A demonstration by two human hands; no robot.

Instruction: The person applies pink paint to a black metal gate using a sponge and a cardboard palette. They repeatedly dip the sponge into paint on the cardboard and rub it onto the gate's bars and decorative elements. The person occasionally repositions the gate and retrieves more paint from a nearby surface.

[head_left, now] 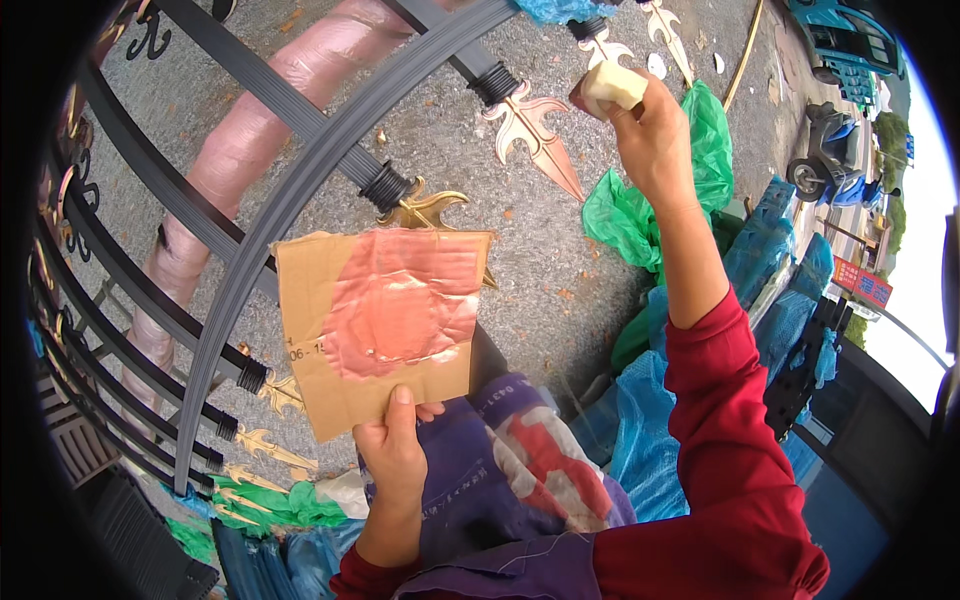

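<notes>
My left hand [393,452] grips the lower edge of a square of cardboard [388,315], thumb on its face. A wide patch of coppery pink paint, wet-looking, covers much of that face. Raised at the upper right, my right hand [655,145] is closed on a pale yellow sponge [618,86] with a reddish-brown stain on its left side. Left of the sponge, apart from it, a spear-shaped finial [535,130] on a dark metal fence shows a coppery pink tip. The cardboard partly hides another, golden finial [425,207].
The curved dark rail [300,190] and bars of the fence fill the left. A pink-wrapped roll [240,140] runs beneath them over grey ground. Green plastic [708,140] and blue netting [645,430] lie on the right. A scooter [835,155] and a blue vehicle [850,45] stand farther off.
</notes>
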